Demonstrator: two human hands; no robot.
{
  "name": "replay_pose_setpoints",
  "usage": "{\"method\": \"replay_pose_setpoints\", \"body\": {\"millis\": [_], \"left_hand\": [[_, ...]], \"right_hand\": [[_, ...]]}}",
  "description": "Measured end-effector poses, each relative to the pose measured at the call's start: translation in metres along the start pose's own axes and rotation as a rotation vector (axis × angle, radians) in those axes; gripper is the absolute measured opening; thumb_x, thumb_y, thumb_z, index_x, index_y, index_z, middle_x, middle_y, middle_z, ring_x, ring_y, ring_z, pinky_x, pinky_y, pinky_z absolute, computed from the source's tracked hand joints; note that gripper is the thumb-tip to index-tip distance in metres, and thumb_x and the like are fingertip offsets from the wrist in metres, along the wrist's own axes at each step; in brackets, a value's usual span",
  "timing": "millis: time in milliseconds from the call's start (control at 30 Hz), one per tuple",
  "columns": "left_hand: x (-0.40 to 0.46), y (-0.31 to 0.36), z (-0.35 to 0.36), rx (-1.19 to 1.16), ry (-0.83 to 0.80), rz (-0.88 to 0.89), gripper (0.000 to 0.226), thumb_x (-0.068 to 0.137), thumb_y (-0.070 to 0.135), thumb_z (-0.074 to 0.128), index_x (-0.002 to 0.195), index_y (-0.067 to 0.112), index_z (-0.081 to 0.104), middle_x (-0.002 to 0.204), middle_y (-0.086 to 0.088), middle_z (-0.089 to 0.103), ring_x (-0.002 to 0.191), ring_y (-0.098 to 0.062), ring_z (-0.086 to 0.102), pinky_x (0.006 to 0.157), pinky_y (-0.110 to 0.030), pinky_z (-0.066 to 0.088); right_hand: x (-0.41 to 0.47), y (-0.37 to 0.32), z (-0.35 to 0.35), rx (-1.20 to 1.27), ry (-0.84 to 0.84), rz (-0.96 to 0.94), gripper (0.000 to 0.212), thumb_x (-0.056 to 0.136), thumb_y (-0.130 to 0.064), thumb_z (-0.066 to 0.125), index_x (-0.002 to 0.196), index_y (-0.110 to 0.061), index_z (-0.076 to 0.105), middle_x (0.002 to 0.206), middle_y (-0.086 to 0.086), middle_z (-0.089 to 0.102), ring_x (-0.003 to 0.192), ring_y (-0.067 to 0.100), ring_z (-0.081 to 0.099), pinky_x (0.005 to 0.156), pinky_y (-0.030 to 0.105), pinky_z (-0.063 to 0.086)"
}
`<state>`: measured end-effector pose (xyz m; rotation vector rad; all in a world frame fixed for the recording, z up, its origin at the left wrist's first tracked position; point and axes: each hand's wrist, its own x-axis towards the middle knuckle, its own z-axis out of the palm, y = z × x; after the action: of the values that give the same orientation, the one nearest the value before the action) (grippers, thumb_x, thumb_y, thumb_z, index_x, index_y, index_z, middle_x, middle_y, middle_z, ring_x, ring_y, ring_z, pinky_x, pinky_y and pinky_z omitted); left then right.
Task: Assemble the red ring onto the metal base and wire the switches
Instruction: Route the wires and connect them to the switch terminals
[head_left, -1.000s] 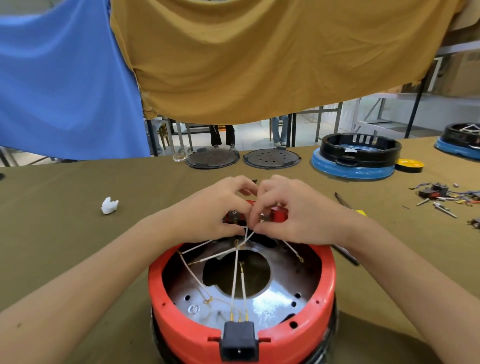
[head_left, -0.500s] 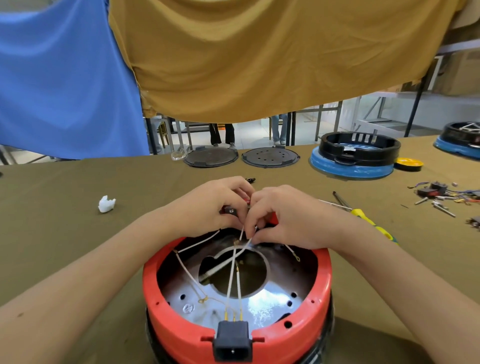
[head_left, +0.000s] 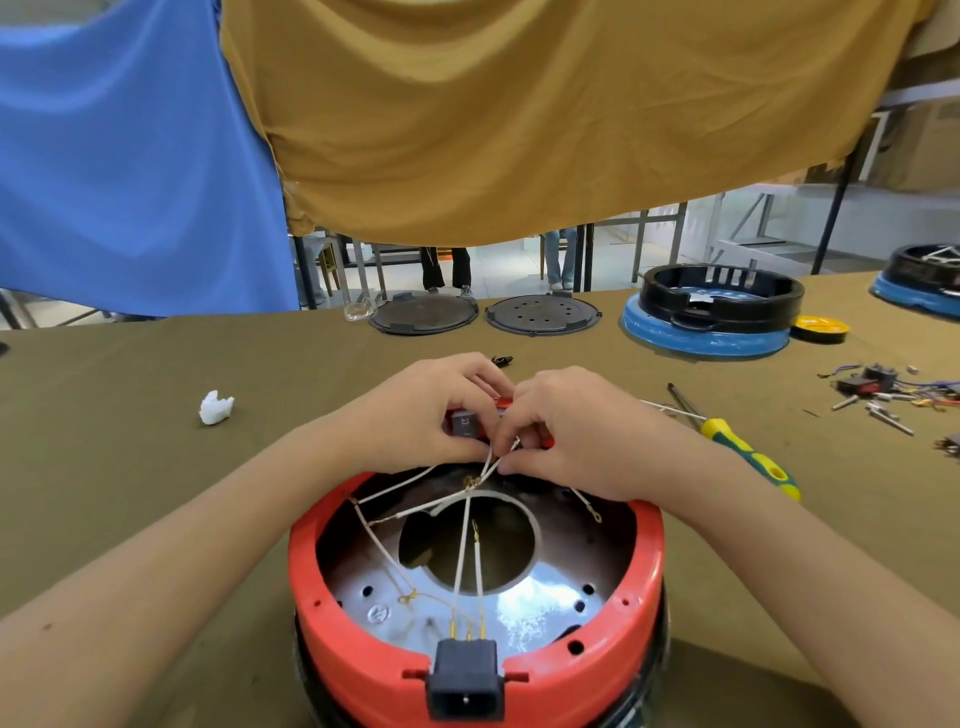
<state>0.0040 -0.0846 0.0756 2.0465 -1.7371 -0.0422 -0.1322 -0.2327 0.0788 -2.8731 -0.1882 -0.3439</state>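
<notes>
Left hand (head_left: 415, 415) grips the switch (head_left: 464, 422) at the red ring's (head_left: 644, 566) far rim; right hand (head_left: 571, 431) pinches a white wire (head_left: 501, 460), apparently seating its terminal—push squarely.

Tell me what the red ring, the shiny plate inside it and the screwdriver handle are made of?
The round red ring looks like moulded plastic: even colour, soft sheen, moulded screw holes. The shiny round plate inside it looks like polished metal, since it mirrors the light in bright patches. The yellow and green screwdriver handle seems to be plastic, possibly rubbery; the picture leaves that open.
</notes>
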Motion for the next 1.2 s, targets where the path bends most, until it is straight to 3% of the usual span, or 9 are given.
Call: {"method": "replay_pose_setpoints", "body": {"millis": [333, 467, 767, 933, 1100, 1200], "left_hand": [[0.0001, -0.002, 0.0, -0.01, 0.009, -0.008, 0.014, 0.076, 0.015, 0.084, 0.088, 0.018, 0.078, 0.12, 0.013, 0.058, 0.107, 0.0, 0.058, 0.096, -0.023, 0.047], [0.0005, -0.0023, 0.0006, -0.004, 0.008, -0.006, 0.015, 0.077, 0.017, 0.085, 0.089, 0.019, 0.078, 0.121, 0.013, 0.057, 0.108, -0.002, 0.058, 0.097, -0.027, 0.047], [0.0001, 0.0, 0.0001, -0.001, -0.005, -0.003, 0.016, 0.075, 0.015, 0.086, 0.089, 0.018, 0.077, 0.122, 0.009, 0.057, 0.11, -0.005, 0.058, 0.099, -0.031, 0.047], [0.0, 0.0011, -0.001, 0.001, -0.006, -0.02, 0.015, 0.075, 0.013, 0.085, 0.087, 0.015, 0.077, 0.122, 0.009, 0.057, 0.11, -0.005, 0.058, 0.098, -0.03, 0.046], [-0.0001, 0.0012, -0.0011, -0.011, -0.012, -0.028, 0.012, 0.075, 0.012, 0.084, 0.084, 0.016, 0.077, 0.122, 0.01, 0.057, 0.109, -0.006, 0.059, 0.098, -0.032, 0.047], [0.0001, 0.0002, -0.0012, -0.021, -0.014, -0.03, 0.011, 0.076, 0.014, 0.084, 0.084, 0.018, 0.077, 0.122, 0.012, 0.056, 0.11, -0.004, 0.058, 0.099, -0.031, 0.047]], "right_hand": [[-0.0009, 0.0014, 0.001, 0.01, 0.033, -0.019, 0.006, 0.088, -0.034, 0.071, 0.09, -0.03, 0.076, 0.073, -0.009, 0.064, 0.077, 0.007, 0.054, 0.067, 0.014, 0.037], [-0.0008, 0.0007, 0.001, -0.003, 0.028, -0.016, 0.007, 0.087, -0.034, 0.071, 0.091, -0.03, 0.075, 0.073, -0.01, 0.064, 0.077, 0.006, 0.053, 0.072, 0.022, 0.04], [-0.0004, -0.0014, -0.0013, -0.036, -0.011, -0.023, 0.013, 0.086, -0.035, 0.074, 0.097, -0.029, 0.074, 0.071, -0.015, 0.056, 0.082, 0.008, 0.054, 0.076, 0.029, 0.044], [-0.0009, -0.0016, -0.0001, -0.028, -0.002, -0.023, 0.011, 0.088, -0.039, 0.071, 0.093, -0.029, 0.073, 0.076, -0.012, 0.061, 0.082, 0.008, 0.054, 0.078, 0.031, 0.046], [-0.0013, -0.0005, 0.0004, -0.015, 0.011, -0.029, 0.012, 0.089, -0.04, 0.069, 0.091, -0.029, 0.073, 0.078, -0.011, 0.063, 0.081, 0.008, 0.054, 0.077, 0.029, 0.046], [-0.0006, 0.0013, 0.0013, 0.001, 0.015, -0.028, 0.01, 0.088, -0.038, 0.071, 0.089, -0.028, 0.074, 0.077, -0.012, 0.064, 0.079, 0.006, 0.054, 0.07, 0.021, 0.041]]}}
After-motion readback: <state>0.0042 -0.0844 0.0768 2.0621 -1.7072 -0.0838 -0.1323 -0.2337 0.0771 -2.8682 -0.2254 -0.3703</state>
